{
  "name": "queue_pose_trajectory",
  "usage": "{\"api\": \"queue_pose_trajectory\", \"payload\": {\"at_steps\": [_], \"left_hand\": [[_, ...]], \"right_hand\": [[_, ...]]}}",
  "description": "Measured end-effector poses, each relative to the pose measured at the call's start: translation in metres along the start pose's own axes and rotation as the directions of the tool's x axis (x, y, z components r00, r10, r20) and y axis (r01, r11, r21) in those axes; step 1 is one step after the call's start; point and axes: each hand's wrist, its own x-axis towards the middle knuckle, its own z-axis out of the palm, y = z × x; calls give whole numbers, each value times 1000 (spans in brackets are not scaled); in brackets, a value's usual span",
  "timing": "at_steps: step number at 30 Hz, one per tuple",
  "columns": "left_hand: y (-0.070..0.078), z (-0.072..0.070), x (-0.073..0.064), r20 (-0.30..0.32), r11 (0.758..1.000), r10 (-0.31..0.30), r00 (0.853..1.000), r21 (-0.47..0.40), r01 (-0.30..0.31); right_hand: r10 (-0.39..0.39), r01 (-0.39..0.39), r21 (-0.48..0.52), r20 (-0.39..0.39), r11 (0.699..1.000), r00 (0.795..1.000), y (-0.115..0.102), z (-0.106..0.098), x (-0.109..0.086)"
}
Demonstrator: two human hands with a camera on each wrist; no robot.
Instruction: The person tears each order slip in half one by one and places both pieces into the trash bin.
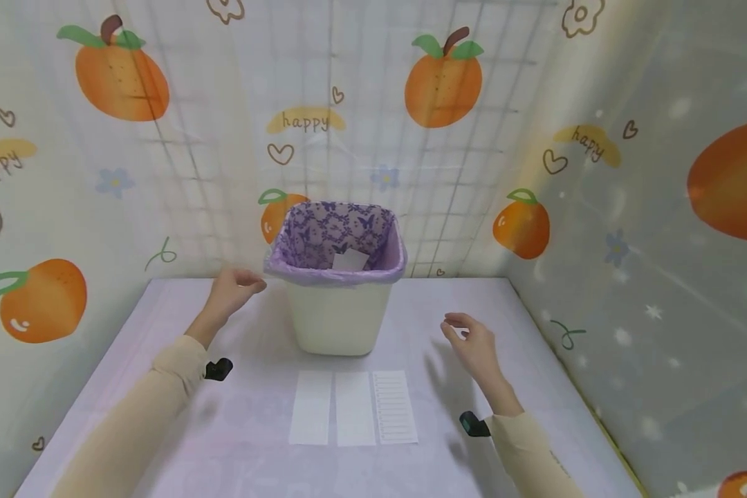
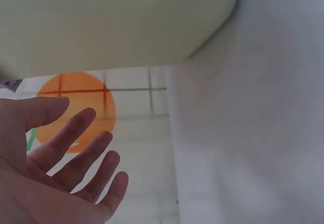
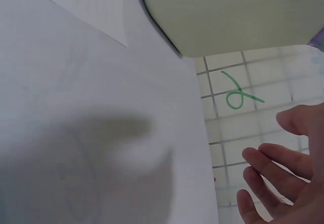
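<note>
A pale cream trash bin [image 1: 339, 318] stands toward the back of the table, lined with a purple butterfly-patterned bag [image 1: 336, 277] folded over its rim. White paper [image 1: 351, 261] shows inside the bag. Just left of the rim, my left hand [image 1: 230, 294] is held up with relaxed fingers and nothing in them; the left wrist view shows the fingers spread beside the bin wall [image 2: 116, 26]. My right hand [image 1: 473, 346] hovers above the table to the bin's right, fingers loosely bent and holding nothing. In front of the bin lie three white paper strips [image 1: 354, 408], the rightmost one printed with lines.
The table [image 1: 249, 443] has a pale lilac cover. Curtains [image 1: 373, 62] printed with oranges hang behind it and at both sides, with a wire grid showing through at the back. A small black device [image 1: 219, 369] sits at the left wrist, another [image 1: 474, 424] at the right.
</note>
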Motion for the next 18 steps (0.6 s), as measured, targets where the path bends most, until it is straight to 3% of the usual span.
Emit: {"api": "queue_pose_trajectory", "payload": {"at_steps": [7, 13, 18], "left_hand": [[-16, 20, -11, 41, 997, 27, 999, 70, -30], [-26, 34, -17, 60, 997, 36, 998, 66, -40], [-35, 45, -21, 54, 999, 25, 998, 37, -27]], "right_hand": [[25, -25, 21, 6, 999, 1000, 3, 17, -16], [20, -20, 18, -14, 1000, 1000, 6, 28, -25], [77, -80, 68, 42, 994, 996, 9, 33, -30]]}}
